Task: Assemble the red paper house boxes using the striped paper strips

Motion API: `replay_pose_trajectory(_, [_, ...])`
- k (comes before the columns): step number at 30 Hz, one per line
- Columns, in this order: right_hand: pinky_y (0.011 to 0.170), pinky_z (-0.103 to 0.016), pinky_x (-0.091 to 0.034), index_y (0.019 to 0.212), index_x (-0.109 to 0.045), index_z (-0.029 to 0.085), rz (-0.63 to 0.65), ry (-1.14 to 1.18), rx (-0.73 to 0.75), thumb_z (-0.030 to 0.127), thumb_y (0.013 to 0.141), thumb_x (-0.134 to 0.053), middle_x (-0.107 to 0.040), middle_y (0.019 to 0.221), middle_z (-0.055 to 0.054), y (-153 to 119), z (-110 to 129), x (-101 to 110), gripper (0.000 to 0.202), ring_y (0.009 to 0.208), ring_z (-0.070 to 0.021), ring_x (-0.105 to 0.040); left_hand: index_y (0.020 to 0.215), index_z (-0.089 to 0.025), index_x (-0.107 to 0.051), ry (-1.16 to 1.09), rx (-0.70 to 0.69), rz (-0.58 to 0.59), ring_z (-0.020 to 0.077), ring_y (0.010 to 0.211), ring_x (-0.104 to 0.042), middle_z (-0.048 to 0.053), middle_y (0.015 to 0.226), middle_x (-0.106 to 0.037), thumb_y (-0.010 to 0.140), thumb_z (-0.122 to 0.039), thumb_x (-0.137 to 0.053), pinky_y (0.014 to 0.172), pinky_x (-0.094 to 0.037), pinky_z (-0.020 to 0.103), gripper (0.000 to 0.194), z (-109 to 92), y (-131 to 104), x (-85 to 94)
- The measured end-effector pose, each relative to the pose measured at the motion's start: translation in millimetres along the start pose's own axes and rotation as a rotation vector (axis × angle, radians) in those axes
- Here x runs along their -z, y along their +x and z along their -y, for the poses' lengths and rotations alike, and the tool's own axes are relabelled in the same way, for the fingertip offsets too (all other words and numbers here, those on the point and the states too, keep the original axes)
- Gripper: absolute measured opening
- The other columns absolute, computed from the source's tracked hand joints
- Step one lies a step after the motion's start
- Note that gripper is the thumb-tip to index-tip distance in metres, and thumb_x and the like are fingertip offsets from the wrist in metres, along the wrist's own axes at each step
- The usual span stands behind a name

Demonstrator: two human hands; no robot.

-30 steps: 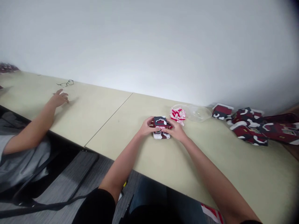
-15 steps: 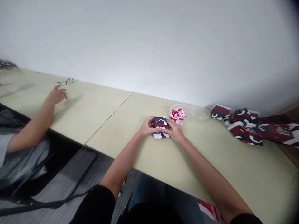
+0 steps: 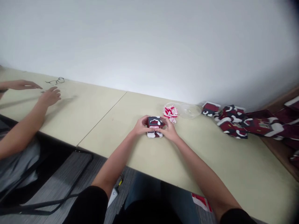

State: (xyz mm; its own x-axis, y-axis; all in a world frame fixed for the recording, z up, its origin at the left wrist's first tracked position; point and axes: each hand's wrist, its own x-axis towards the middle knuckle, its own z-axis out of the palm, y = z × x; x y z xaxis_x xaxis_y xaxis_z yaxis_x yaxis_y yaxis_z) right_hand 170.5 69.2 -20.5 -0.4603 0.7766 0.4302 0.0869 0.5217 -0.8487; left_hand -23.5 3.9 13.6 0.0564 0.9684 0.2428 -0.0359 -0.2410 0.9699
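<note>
Both hands on the small house [image 3: 153, 120], dark red walls, dark roof with white trim. It's on the near half of the table [image 3: 149, 158], right of the seam, in front of the person. Left hand [image 3: 140, 125] has its left side, right hand [image 3: 170, 132] its right side.

Fingers: each hand curls around its side of the house, thumb toward the near face, other fingers round the side and back. Both thumbs point inward, tips close together at a red-and-white striped bit on the near face. Looks like the thumbs are on that bit, but it's too small to be sure.

Striped pieces [image 3: 170, 112] lie in a heap in a clear dish just beyond the right hand, a few at its near edge. Clear lid [image 3: 191, 111] sits right of that, by the wall. Further right, a jumbled pile of similar houses [image 3: 233, 125], several tipped over.

Left end: glasses [image 3: 58, 81] near the wall, a co-worker's two hands [image 3: 49, 97] near them, fingers partly spread; can't tell what they touch. Phone [image 3: 112, 197] below table level, partly hidden by the left arm.
</note>
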Motion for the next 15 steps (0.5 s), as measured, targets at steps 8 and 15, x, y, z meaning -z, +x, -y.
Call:
replay_pose_trajectory(8, [0.111, -0.05, -0.041, 0.142, -0.047, 0.021, -0.054, -0.321, 0.119, 0.054, 0.075, -0.078, -0.052, 0.144, -0.016, -10.3, 19.6, 65.1, 0.081, 0.132, -0.0303, -0.051, 0.11, -0.015, -0.066, 0.272, -0.015, -0.283, 0.0213, 0.092, -0.069, 0.011, 0.105, -0.073, 0.054, -0.043, -0.092, 0.084, -0.057, 0.035, 0.068, -8.8, 5.0, 38.4])
replay_pose_trajectory(15, [0.09, -0.06, -0.048, 0.107, -0.066, 0.016, -0.604, -0.76, -0.266, 0.075, 0.068, -0.06, -0.067, 0.108, -0.02, -82.2, -34.6, 256.5, 0.071, 0.099, -0.0377, -0.064, 0.112, -0.017, -0.063, 0.647, 0.04, -1.144, 0.0172, 0.089, -0.063, 0.004, 0.099, -0.067, 0.055, -0.042, -0.089, 0.091, -0.056, 0.037, 0.067, -34.9, -21.3, 149.5])
